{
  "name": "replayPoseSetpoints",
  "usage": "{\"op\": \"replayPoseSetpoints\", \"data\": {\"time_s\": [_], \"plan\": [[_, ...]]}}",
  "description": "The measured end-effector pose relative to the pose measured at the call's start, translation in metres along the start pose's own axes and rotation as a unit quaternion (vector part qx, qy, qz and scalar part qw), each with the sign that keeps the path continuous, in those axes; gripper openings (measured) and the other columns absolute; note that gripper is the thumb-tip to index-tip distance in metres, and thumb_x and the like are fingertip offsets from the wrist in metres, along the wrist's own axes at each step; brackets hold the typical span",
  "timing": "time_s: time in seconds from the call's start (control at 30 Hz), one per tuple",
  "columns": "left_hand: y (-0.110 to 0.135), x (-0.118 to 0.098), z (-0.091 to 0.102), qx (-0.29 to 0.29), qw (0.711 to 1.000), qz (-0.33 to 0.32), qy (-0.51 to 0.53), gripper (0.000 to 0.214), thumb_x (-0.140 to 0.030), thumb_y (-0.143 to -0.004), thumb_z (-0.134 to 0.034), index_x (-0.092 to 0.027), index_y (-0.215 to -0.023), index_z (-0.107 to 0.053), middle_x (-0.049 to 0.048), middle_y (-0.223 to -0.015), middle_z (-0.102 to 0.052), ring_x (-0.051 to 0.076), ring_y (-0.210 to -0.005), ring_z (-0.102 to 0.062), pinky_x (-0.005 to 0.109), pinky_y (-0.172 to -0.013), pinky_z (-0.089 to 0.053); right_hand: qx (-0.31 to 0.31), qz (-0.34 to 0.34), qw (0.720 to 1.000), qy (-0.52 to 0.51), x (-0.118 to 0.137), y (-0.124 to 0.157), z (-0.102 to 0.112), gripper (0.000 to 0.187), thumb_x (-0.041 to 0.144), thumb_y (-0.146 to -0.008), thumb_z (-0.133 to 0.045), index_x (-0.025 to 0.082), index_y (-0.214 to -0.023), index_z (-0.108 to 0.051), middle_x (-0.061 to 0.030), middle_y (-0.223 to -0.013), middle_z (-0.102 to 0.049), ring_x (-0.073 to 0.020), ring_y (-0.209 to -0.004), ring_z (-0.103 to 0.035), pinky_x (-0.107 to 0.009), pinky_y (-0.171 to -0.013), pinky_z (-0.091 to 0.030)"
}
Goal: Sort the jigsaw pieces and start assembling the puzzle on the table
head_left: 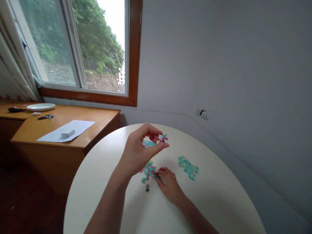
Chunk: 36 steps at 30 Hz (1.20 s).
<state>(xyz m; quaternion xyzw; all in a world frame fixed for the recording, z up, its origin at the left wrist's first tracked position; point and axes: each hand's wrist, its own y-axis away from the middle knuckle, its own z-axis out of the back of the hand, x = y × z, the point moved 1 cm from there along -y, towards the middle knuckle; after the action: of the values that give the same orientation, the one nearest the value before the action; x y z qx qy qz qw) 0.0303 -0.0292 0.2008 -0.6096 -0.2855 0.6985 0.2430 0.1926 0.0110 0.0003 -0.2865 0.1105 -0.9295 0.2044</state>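
Observation:
Raised above the round white table (pixel 97 185), my left hand (pixel 140 149) pinches a jigsaw puzzle piece (pixel 162 138) printed with big cartoon eyes in pink and teal. Lower and to the right, my right hand (pixel 169 185) rests at the edge of a mixed pile of puzzle pieces (pixel 148 170), fingers curled; whether they grip a piece is hidden. One dark piece (pixel 147 188) lies just below the pile. Right of my right hand is a spread of teal pieces (pixel 188 167). Behind my left hand, a colourful blue printed picture (pixel 148 143) is partly covered.
A wooden desk (pixel 102 130) stands at the left, bearing white paper (pixel 83 126), a small white box (pixel 67 133), a white plate (pixel 41 107) and dark small items (pixel 45 117). A wall with a socket (pixel 205 114) lies behind the table, beside a window (pixel 97 48).

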Motion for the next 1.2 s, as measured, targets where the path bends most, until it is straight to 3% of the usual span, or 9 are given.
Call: {"op": "replayPoseSetpoints", "data": {"time_s": [1.2], "plan": [[-0.0006, 0.0019, 0.0009, 0.0, 1.0, -0.024, 0.01, 0.038, -0.023, -0.059, -0.076, -0.019, -0.067, -0.039, -0.0024, -0.069, -0.05, 0.01, -0.065, -0.049, 0.024, -0.063, -0.043, 0.002, -0.001, 1.0, -0.002, -0.0023, -0.0004, -0.0018, 0.021, 0.014, -0.076, -0.053, 0.021, -0.094, -0.063, -0.0074, -0.103, -0.06, -0.0201, -0.102, -0.052, -0.036, -0.091, -0.038]]}}
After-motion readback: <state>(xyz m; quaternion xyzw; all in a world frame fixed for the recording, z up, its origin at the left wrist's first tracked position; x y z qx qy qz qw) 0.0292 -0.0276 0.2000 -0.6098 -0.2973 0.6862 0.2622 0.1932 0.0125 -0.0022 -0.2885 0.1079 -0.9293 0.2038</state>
